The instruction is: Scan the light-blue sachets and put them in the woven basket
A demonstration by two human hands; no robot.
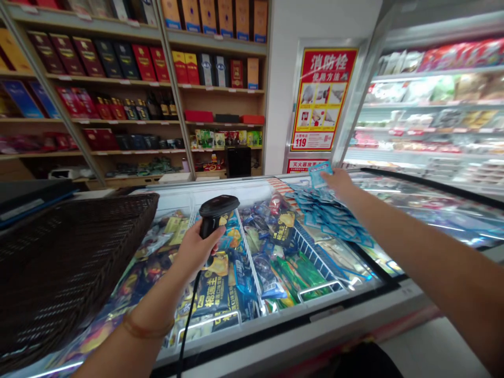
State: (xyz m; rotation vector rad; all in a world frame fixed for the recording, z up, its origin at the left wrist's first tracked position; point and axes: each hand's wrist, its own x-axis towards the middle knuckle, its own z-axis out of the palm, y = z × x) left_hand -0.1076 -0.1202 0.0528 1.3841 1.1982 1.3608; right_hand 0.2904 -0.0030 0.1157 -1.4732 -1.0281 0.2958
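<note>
My left hand (200, 247) is wrapped round the handle of a black barcode scanner (219, 206), held over the chest freezer, its cord hanging down past my wrist. Out to the right, my right hand (339, 182) grips a small light-blue packet (319, 173) by its edge. Just below that hand spreads a heap of similar blue packets (331, 212) on the freezer's glass lid. Under the scanner, bagged frozen goods (212, 289) with dark wrappers and yellow lettering lie in white wire baskets (250, 252).
A dark brown woven basket (71, 262) stands at the left on the freezer. Shelves of boxed bottles (118, 63) line the back wall. A red and yellow fire-hydrant sign (325, 100) hangs beside a lit display fridge (429, 105). The freezer's front rail (299, 320) runs across below.
</note>
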